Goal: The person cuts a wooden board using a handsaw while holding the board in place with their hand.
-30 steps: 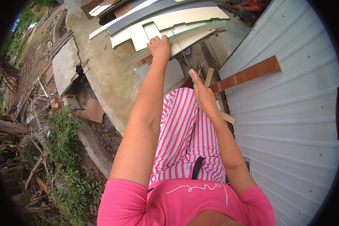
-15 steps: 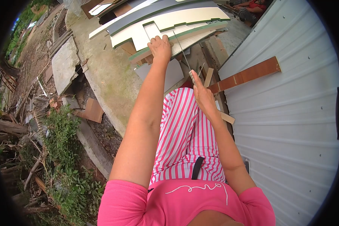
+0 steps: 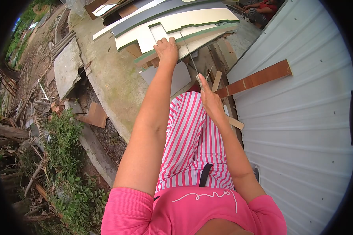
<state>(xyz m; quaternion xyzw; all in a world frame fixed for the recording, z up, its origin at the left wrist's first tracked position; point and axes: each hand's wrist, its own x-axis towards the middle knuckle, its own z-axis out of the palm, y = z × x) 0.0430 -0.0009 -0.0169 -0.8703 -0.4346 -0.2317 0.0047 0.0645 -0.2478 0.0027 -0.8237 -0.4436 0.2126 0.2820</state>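
My left hand (image 3: 167, 51) presses down on a cream-white board (image 3: 202, 19) with green edges and cut-out notches, its fingers bent over the surface beside a rectangular notch. In my closed right hand (image 3: 211, 100) is the handle of a handsaw (image 3: 190, 53), whose thin blade is seen nearly edge-on. The blade slants up and left across the near green edge of the boards, just right of my left hand. Most of the saw handle is hidden by my fingers.
More boards, including a grey strip (image 3: 145, 22), lie stacked behind. A brown plank (image 3: 259, 77) leans by the corrugated metal wall (image 3: 298, 129) on the right. Another person (image 3: 261, 11) sits at the top right. Plants (image 3: 72, 188) and a broken slab (image 3: 68, 68) are on the left.
My right hand and the saw handle have shifted very slightly left and down. The left hand stays in place on the board.
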